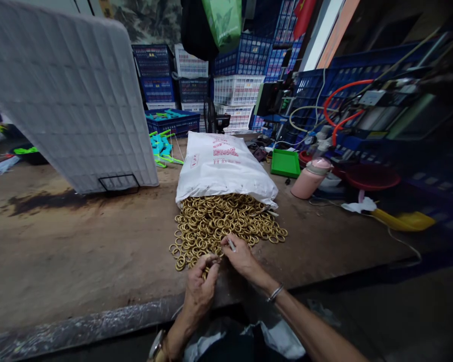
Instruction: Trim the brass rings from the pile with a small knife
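A heap of brass-coloured metal rings (pixel 222 221) spills onto the table from the mouth of a white woven sack (pixel 221 171) with red print. At the near edge of the heap, my left hand (pixel 201 284) is curled around a few of these rings, partly covered by its fingers. Just to the right, my right hand (pixel 242 259) is closed, its fingertips over the heap. A short silvery piece (pixel 231 245) shows between its fingers, too small to name. The hands are close together, and what lies between their fingertips cannot be made out.
A tall pale ribbed panel (pixel 94 100) stands on the left of the brown table (pixel 98 251). Beyond the sack are turquoise and green plastic pieces (pixel 162 148) and stacked crates (pixel 237 90). A pink bottle (pixel 311 178), green tray (pixel 285 163) and yellow scoop (pixel 405 220) are at right.
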`<state>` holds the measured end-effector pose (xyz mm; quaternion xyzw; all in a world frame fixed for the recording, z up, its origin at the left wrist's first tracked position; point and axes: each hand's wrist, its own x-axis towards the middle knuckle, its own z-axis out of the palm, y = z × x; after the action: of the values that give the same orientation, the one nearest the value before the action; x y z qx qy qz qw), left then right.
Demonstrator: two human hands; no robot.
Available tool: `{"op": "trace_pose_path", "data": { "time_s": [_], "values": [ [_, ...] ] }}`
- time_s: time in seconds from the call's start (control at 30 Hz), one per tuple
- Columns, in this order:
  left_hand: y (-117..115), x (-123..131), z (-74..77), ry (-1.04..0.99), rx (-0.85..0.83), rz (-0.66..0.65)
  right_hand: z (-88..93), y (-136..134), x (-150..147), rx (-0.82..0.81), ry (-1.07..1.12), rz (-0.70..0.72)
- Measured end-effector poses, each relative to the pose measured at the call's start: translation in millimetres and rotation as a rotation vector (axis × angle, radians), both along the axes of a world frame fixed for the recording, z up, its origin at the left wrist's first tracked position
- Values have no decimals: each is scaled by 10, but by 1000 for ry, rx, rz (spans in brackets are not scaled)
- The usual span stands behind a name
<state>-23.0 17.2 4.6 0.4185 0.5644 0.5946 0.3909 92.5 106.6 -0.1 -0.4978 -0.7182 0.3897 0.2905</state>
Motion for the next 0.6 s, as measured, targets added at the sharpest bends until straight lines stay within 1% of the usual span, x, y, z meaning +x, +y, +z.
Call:
{"op": "trace_pose_path", "data": {
  "time_s": [0.07,0.13,0.3,0.37,0.43,0.53,0.6],
  "values": [
    [34,2,-5,59,46,-14,25,-22,-7,-93,97,-5],
    [60,-1,-16,68,44,-32,49,-54,-11,-195,170,-10],
    [89,-16,-68,88,28,-78,70,-144,-21,-562,330,-17],
    [89,-21,-89,100,20,-94,73,-169,-26,-622,352,-25],
    [86,-27,-99,105,12,-101,75,-185,-33,-554,332,-28],
    [83,-37,-87,99,0,-100,80,-192,-51,-327,244,8],
    [80,-44,-65,76,-8,-105,87,-190,-64,-242,180,33]
  ]
}}
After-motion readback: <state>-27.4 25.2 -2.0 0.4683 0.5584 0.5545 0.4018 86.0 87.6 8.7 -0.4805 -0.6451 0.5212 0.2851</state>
